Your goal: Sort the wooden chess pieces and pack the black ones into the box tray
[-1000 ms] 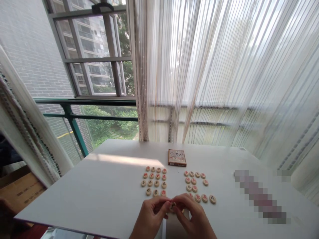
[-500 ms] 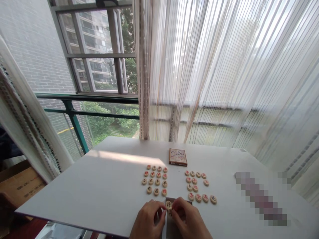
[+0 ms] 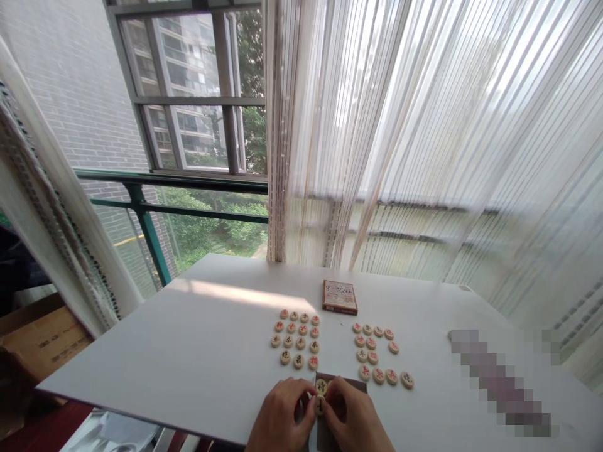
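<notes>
My left hand (image 3: 284,411) and my right hand (image 3: 355,414) meet over an open shallow box (image 3: 346,380) at the table's near edge. The fingers of both are closed in, with the tips at either side of a round Chinese chess piece (image 3: 320,405) marked with a black character. Another black-marked piece (image 3: 321,387) lies flat in the box just beyond the fingertips. The rest of the box's inside is partly hidden by my right hand. Beyond my left hand, several pieces (image 3: 300,343) stand in rows, black and red characters facing up.
A second group of pieces (image 3: 378,375) lies to the right, less evenly arranged. Farther back is a flat brown-edged box lid (image 3: 340,297) with printed writing. A blurred-out long object (image 3: 499,383) rests on the white table (image 3: 188,351) at right. Curtains (image 3: 400,157) hang behind.
The piece between my fingertips was seen tilted and now shows its character face, sitting slightly nearer to me. My view has shifted slightly; the rows of pieces look unchanged.
</notes>
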Tool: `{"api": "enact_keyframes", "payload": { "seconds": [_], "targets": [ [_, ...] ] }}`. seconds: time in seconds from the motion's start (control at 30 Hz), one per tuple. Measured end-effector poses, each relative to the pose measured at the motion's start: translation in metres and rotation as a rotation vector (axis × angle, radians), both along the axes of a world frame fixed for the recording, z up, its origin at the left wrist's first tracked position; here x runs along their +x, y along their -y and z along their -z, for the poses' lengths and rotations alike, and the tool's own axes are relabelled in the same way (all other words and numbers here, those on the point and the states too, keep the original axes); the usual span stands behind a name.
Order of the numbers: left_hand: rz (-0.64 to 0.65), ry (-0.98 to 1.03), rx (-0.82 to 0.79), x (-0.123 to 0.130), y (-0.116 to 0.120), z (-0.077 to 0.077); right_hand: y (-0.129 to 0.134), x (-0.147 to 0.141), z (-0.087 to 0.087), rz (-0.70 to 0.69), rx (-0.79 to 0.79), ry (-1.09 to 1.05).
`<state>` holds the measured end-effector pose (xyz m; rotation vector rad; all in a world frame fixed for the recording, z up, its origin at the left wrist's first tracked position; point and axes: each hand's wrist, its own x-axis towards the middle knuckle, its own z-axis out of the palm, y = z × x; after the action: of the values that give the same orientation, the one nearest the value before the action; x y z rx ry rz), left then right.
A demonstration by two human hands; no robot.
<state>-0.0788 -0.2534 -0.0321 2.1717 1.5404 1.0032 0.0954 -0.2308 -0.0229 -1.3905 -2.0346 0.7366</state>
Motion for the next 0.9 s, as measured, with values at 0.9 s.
{"api": "enact_keyframes", "payload": {
  "seconds": [0.9],
  "targets": [
    [0.025,-0.027,0.072,-0.002,-0.004,0.006,-0.001,0.0,0.02,-0.045,0.085,0.002]
  ]
}}
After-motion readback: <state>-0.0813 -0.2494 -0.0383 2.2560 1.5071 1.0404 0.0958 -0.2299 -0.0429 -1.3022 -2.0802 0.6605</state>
